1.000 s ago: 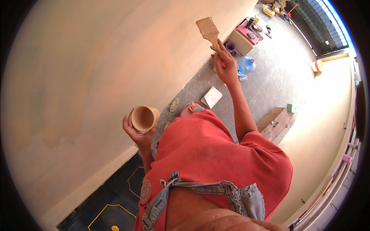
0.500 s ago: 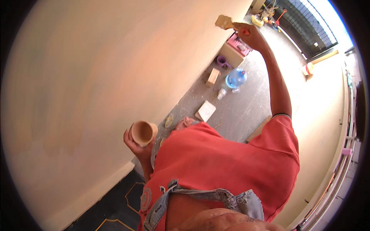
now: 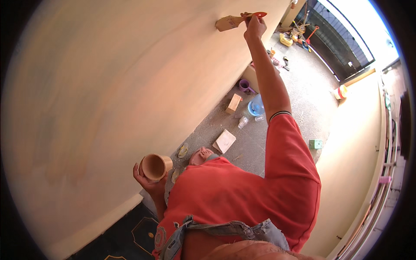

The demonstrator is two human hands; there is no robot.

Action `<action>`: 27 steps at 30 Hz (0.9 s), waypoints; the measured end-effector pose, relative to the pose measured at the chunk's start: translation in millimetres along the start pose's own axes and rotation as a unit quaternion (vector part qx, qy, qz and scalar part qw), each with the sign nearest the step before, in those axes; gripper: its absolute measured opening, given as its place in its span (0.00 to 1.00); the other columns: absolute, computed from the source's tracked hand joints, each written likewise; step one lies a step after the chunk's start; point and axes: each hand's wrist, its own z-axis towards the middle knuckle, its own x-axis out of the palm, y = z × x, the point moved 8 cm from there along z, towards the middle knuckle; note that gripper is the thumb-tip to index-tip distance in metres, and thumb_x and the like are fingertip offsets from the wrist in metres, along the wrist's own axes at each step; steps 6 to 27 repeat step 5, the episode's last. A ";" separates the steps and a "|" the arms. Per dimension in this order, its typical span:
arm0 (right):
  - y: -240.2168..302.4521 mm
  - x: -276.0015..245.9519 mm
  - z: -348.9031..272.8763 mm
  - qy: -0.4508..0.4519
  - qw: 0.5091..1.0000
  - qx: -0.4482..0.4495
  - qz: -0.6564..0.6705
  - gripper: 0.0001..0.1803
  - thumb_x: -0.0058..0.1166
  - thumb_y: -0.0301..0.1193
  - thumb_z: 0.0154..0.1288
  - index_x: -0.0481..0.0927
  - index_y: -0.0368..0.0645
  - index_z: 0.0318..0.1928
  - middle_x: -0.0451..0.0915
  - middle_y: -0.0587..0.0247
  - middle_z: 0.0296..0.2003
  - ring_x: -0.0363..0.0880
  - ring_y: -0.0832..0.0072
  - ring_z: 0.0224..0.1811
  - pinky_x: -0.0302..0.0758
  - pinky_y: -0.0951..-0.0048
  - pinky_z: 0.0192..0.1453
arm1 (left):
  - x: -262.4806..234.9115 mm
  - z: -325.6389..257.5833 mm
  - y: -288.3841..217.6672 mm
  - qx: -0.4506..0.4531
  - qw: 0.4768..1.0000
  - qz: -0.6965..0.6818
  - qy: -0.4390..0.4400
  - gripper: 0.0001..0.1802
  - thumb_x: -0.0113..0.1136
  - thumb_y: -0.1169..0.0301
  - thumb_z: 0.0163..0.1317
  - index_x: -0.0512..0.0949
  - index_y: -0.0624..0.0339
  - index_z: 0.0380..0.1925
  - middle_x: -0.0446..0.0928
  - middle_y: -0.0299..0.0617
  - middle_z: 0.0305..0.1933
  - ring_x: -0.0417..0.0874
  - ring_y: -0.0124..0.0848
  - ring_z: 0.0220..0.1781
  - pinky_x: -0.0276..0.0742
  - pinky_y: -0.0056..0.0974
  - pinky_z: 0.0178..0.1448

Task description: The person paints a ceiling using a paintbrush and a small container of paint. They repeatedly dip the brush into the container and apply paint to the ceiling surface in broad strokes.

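Observation:
My right arm stretches far out toward the wall (image 3: 108, 86). In my right hand (image 3: 255, 28) is a flat paintbrush (image 3: 229, 23), gripped by its handle, whose end is red. The brush head meets the cream-coloured wall, with its bristle end against the surface. Low beside the wall, my left hand (image 3: 151, 186) is wrapped round a light-brown cup-shaped pot (image 3: 164, 165). The pot tilts so that its round mouth shows, and its inside looks brown; how much it holds I cannot tell. Uneven darker patches mark the wall's left part.
On the grey floor are a pale slab (image 3: 224, 141), a wooden block (image 3: 234, 104), a blue water bottle (image 3: 255, 106) partly behind my arm, and a purple mug (image 3: 245, 85). A green box (image 3: 316, 144) and a red-and-white bucket (image 3: 340, 92) stand along the right. Tools lie near the dark gate (image 3: 338, 43).
My right hand has swung left, bringing the brush from in front of the floor area to the wall. My left hand and the pot have shifted slightly down and left in view.

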 end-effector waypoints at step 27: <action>-4.1 3.2 -27.0 0.123 0.985 0.018 -0.121 0.07 0.53 0.22 0.65 0.78 0.28 0.39 0.82 0.51 0.36 0.87 0.62 0.38 0.87 0.67 0.50 | -3.9 -4.9 -1.4 0.035 0.996 0.087 -0.013 0.58 0.79 0.75 0.45 0.50 0.57 0.72 0.66 0.55 0.70 0.72 0.48 0.70 0.71 0.54 0.73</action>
